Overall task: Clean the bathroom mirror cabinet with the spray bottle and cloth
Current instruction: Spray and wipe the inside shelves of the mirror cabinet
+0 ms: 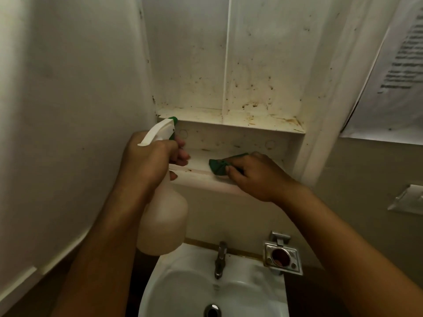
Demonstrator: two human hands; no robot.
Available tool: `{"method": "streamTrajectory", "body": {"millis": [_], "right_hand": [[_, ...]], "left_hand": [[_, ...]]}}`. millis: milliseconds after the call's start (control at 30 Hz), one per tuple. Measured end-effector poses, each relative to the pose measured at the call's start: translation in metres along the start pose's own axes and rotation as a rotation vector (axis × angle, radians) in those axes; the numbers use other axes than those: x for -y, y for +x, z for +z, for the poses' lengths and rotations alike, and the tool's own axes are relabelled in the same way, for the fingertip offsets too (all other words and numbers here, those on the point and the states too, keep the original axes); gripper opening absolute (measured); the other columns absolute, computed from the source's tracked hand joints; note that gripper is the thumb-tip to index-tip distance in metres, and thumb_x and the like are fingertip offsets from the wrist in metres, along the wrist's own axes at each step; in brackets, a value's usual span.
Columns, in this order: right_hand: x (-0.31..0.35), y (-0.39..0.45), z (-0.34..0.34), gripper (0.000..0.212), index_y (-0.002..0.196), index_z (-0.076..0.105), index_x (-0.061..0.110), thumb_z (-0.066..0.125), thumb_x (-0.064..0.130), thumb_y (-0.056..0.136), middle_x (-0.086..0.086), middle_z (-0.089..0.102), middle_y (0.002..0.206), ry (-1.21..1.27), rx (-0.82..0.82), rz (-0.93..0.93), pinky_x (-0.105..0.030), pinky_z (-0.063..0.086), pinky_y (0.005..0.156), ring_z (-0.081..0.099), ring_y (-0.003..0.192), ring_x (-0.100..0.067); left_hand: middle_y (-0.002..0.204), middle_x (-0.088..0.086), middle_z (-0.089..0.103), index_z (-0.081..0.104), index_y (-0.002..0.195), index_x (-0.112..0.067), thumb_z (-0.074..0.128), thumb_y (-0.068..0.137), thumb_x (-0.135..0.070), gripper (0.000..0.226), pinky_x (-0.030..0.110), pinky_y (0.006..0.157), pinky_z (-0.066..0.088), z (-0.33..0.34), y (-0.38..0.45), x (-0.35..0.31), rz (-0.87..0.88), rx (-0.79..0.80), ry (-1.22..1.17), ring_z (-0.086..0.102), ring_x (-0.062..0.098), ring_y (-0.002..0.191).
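1. Cream-painted walls close in a narrow bathroom corner, with the open mirror cabinet [229, 124] set into the far wall above a white ceramic basin [178, 284].
2. Progress looks early to middling, in my judgement: the lowest shelf [199, 162] is paler and smoother where the cloth sits, though a reddish smear runs along its front lip on the left.
3. Left to do, as far as can be seen: the upper shelf [258, 123] has rusty brown staining, heaviest towards its right corner, and the back panel [258, 72] above it is peppered with dark specks and yellowish patches.
4. The left hand [148, 161] is wrapped round the neck of the spray bottle [162, 220], fingers curled by the trigger; the bottle hangs upright just in front of the cabinet's lower left corner, nozzle aimed inward.
5. The right hand [258, 177] presses a bunched green cloth [219, 167] onto the lowest shelf near its front edge, fingers bent over it.
6. Materials: the bottle is translucent, matt plastic with a white trigger head and a green nozzle tip; the cloth looks soft and crumpled; the cabinet is flat painted board with sharp square edges.
7. A dull metal tap [220, 259] stands behind the basin bowl, and a square metal holder [282, 257] with a round hole sits to its right.
8. A sheet of printed paper [393, 72] hangs at the upper right, its text too blurred to read.
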State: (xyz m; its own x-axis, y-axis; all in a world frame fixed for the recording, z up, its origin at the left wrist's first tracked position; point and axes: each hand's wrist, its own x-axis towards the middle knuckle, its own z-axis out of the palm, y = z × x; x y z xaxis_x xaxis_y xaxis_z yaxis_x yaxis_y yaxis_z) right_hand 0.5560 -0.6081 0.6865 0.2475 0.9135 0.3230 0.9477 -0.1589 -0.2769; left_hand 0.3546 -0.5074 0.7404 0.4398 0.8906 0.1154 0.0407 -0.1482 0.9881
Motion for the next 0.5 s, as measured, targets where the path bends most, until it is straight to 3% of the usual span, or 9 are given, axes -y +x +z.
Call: {"method": "streamTrajectory", "body": {"millis": [100, 333, 500], "right_hand": [[-0.003, -0.015, -0.007, 0.033, 0.099, 0.070, 0.024, 0.041, 0.039, 0.101, 0.004, 0.061, 0.075, -0.053, -0.003, 0.096, -0.029, 0.046, 0.060, 0.055, 0.065, -0.011], [0.006, -0.040, -0.019, 0.036, 0.083, 0.061, 0.024, 0.036, 0.042, 0.100, 0.006, 0.054, 0.067, -0.290, -0.076, 0.292, -0.027, 0.044, 0.055, 0.052, 0.059, -0.011], [0.039, -0.033, -0.014, 0.027, 0.094, 0.063, 0.019, 0.042, 0.034, 0.100, 0.000, 0.059, 0.082, -0.429, -0.058, 0.424, -0.036, 0.056, 0.069, 0.058, 0.072, -0.018]], "left_hand": [[0.073, 0.004, 0.077, 0.073, 0.089, -0.014, 0.054, 0.074, -0.001, 0.027, 0.033, 0.062, 0.053, 0.003, 0.002, 0.002, -0.006, 0.019, -0.010, 0.076, 0.018, 0.074], [0.073, 0.005, 0.077, 0.073, 0.085, -0.016, 0.055, 0.075, -0.004, 0.023, 0.036, 0.066, 0.055, 0.004, 0.002, 0.005, -0.013, 0.031, -0.010, 0.076, 0.020, 0.074], [0.074, 0.003, 0.077, 0.072, 0.088, -0.016, 0.055, 0.080, -0.005, 0.022, 0.030, 0.059, 0.054, -0.004, -0.004, 0.008, 0.002, 0.035, 0.010, 0.075, 0.014, 0.072]]}}
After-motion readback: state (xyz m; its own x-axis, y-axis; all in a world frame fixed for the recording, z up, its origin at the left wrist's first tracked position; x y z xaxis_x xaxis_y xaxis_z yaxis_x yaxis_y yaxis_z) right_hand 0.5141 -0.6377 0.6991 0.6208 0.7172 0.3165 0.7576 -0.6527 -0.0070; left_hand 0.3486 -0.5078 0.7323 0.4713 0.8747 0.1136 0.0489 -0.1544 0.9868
